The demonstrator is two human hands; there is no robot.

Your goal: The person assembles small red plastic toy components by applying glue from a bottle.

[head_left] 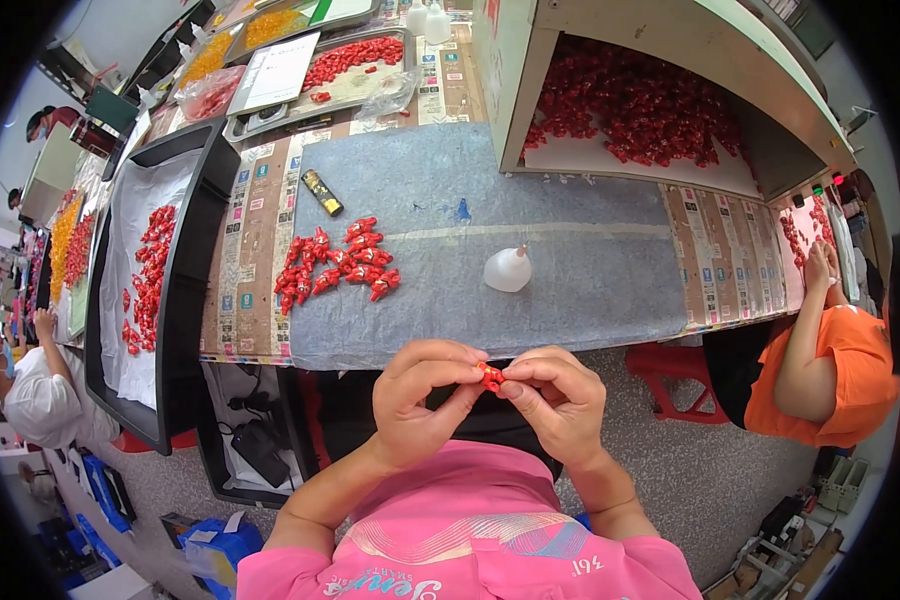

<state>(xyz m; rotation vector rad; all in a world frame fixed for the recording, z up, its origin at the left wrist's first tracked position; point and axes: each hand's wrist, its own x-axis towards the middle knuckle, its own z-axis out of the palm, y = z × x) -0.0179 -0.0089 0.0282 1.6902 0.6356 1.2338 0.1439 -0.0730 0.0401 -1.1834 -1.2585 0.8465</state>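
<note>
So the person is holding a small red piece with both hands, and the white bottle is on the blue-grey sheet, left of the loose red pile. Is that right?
Not quite: in the head view, the white bottle is right of the loose red pile. It is on the blue-grey sheet, and both hands do hold a small red piece.

Red stool (pixel 656 361) near orange-shirted co-worker (pixel 825 375)
</note>
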